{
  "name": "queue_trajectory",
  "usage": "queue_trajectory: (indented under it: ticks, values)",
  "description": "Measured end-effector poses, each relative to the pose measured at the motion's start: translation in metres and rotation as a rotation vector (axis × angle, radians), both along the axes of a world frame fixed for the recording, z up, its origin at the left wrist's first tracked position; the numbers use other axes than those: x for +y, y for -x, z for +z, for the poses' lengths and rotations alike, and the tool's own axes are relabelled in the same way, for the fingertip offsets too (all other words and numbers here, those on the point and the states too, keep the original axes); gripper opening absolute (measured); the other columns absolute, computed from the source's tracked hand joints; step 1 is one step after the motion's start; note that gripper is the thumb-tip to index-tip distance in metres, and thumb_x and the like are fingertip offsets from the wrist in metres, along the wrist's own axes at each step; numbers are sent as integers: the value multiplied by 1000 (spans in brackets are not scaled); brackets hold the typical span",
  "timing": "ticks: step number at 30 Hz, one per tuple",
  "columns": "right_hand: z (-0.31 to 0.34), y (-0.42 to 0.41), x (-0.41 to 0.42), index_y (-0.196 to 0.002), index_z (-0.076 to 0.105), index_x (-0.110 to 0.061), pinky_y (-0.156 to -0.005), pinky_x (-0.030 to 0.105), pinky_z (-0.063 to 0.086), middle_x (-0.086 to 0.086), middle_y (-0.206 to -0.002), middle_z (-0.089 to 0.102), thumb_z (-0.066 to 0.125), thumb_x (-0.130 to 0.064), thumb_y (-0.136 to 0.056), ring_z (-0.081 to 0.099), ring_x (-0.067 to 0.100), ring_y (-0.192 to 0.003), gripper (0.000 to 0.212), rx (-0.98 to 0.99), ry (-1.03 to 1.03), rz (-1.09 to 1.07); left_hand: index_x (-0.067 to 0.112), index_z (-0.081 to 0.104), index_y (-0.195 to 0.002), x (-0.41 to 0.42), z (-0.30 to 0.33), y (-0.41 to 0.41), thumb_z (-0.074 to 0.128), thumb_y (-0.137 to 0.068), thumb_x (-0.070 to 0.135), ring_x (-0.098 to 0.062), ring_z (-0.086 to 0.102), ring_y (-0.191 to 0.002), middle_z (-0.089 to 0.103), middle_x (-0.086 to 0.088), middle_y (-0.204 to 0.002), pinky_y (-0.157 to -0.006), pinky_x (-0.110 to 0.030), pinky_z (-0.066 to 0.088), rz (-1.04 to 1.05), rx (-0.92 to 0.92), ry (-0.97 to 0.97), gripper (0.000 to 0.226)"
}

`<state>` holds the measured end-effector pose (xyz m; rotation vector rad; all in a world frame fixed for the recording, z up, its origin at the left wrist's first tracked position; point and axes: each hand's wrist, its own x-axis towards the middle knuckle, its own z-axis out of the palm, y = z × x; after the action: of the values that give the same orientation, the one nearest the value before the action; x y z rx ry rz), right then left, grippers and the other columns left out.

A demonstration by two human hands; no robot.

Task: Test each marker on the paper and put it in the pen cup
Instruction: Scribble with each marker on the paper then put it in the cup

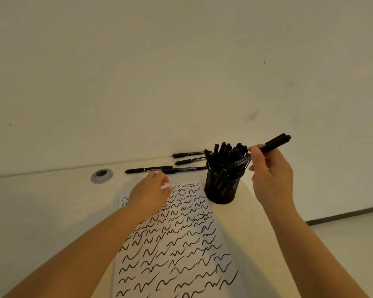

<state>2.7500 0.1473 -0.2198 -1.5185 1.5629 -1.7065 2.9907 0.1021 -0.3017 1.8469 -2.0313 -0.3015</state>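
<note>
The right hand [271, 168] holds a black marker [274, 144] tilted over the rim of the black mesh pen cup [222, 190], which is full of markers. The left hand [149, 192], loosely open and holding nothing, hovers over the paper [181, 244] covered with squiggles. Four loose markers [149, 169] lie on the table [41, 211] at the cup's 10 o'clock.

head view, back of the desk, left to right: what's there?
Grommet → left hand → four loose markers lying flat → pen cup full of markers → right hand holding a marker over the cup.
</note>
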Motion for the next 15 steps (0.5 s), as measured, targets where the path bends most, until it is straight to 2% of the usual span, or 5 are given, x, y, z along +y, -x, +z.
queue_trajectory:
  ticks: [4, 8, 11, 15]
  values:
    - [-5, -2, -10, -84, 53, -37, -56, 2, 38, -14, -83, 60, 48, -30, -91, 53, -9, -75, 11, 123, -31, 28, 24, 47, -122, -22, 1, 2, 46, -92, 35, -15, 51, -104, 49, 3, -123, -80, -31, 47, -18, -67, 53, 32]
    - [-12, -2, -18, -91, 51, -33, -53, 10, 39, -18, -79, 59, 54, -26, -89, 55, -7, -75, 7, 197, -54, 33, 23, 46, -126, -38, 0, 6, 45, -93, 33, -17, 46, -110, 47, 2, -126, -81, -33, 46, -36, -119, 75, 34]
    - [-16, -3, -21, -98, 45, -32, -57, 13, 39, -19, -77, 57, 59, -22, -87, 56, -8, -76, 21, 231, -55, 25, 21, 46, -126, -46, -3, 6, 42, -95, 30, -18, 45, -109, 49, 1, -125, -81, -34, 46, -51, -145, 87, 33]
    - [-21, -5, -20, -126, 29, -44, -57, 9, 42, -20, -79, 56, 64, -15, -83, 55, -11, -80, 62, 198, -48, 10, 20, 47, -125, -56, -8, 7, 43, -95, 27, -19, 46, -108, 50, 0, -124, -78, -33, 44, -75, -164, 122, 31]
